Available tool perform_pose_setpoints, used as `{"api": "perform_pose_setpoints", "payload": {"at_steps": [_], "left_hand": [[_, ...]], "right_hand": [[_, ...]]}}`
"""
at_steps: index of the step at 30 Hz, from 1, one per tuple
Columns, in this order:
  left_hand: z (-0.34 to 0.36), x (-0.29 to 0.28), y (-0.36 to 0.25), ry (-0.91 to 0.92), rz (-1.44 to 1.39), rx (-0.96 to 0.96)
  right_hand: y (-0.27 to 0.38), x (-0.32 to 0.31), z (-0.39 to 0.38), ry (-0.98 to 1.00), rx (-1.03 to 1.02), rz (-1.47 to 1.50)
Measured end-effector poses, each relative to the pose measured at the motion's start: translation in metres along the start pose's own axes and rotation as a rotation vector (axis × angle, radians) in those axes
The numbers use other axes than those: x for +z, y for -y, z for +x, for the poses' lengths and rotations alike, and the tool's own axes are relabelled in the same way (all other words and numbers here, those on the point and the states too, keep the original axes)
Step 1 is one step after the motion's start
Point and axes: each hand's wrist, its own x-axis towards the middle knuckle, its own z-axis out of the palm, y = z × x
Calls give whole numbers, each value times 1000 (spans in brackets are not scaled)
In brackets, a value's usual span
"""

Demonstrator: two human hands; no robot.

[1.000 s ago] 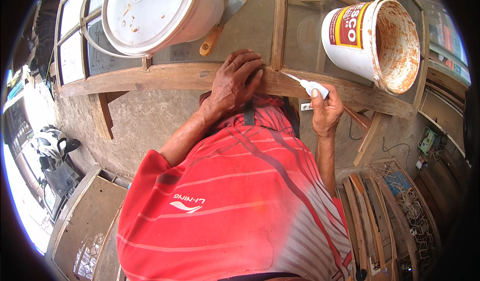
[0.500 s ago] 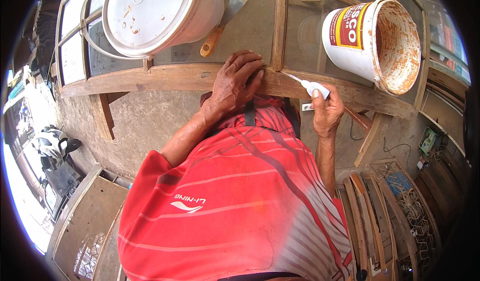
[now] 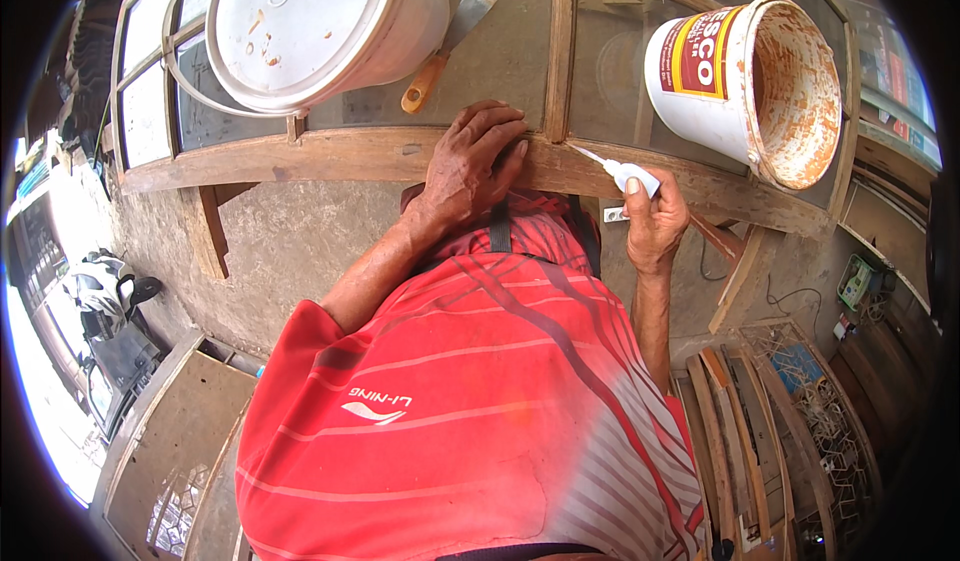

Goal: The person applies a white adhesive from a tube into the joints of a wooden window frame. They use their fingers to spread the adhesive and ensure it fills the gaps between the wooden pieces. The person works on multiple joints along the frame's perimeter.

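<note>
A wooden window frame [image 3: 350, 156] with glass panes lies across in front of me. My left hand [image 3: 472, 156] rests on its near rail, the fingers laid over the wood close to a joint with a crossbar. In my right hand [image 3: 655, 221] is a small white squeeze bottle [image 3: 632, 178], held between thumb and fingers. Its thin nozzle points left and sits at or just above the rail near that joint; contact cannot be made out. Beyond my left hand, a putty knife [image 3: 445, 51] with a wooden handle lies on the glass.
A large lidded white bucket [image 3: 300, 31] stands on the frame at the left. On the right is a white filler tub [image 3: 700, 86], its inside smeared with orange-brown residue. Wooden strips [image 3: 735, 441] lie at lower right. A motorbike [image 3: 105, 291] is at far left.
</note>
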Motion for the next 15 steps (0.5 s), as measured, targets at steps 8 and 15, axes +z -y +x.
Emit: {"api": "perform_pose_setpoints", "payload": {"at_steps": [8, 15], "left_hand": [[0, -1, -1, -3, -10, 0], [1, -1, -2, 1, -20, -7]], "right_hand": [[10, 6, -3, 59, 65, 60], [11, 9, -2, 62, 53, 24]]}}
